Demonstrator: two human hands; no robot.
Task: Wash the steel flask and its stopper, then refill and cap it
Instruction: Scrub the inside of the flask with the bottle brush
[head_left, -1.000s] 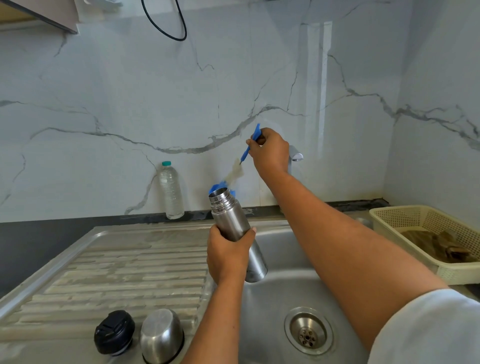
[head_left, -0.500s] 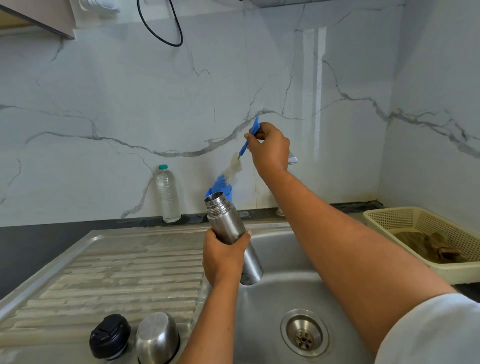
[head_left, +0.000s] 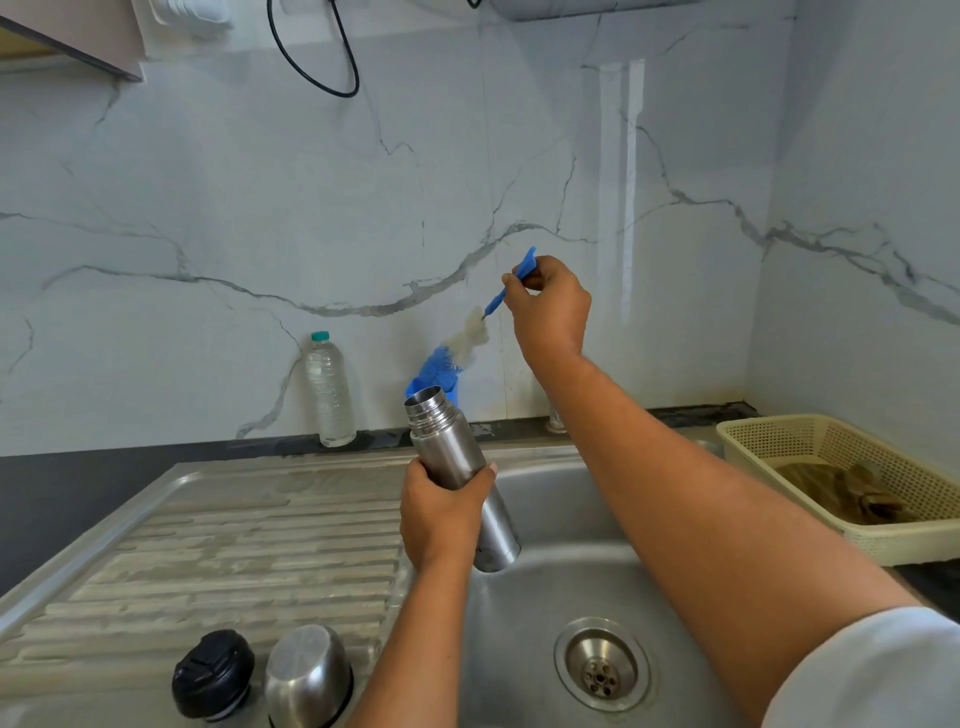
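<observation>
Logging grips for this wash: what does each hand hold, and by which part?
Left hand grips the steel flask around its mid-body; right hand pinches the bottle brush by its blue handle's top.

Steel drainboard – black stopper and steel cup side by side near front edge; dark counter carries water bottle, cream basket.

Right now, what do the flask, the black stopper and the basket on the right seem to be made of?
The flask looks like brushed stainless steel: grey, satin sheen, soft reflections. The stopper seems to be black plastic, fairly dull, with moulded ridges. The basket is probably cream plastic, with perforated mesh walls.
</observation>
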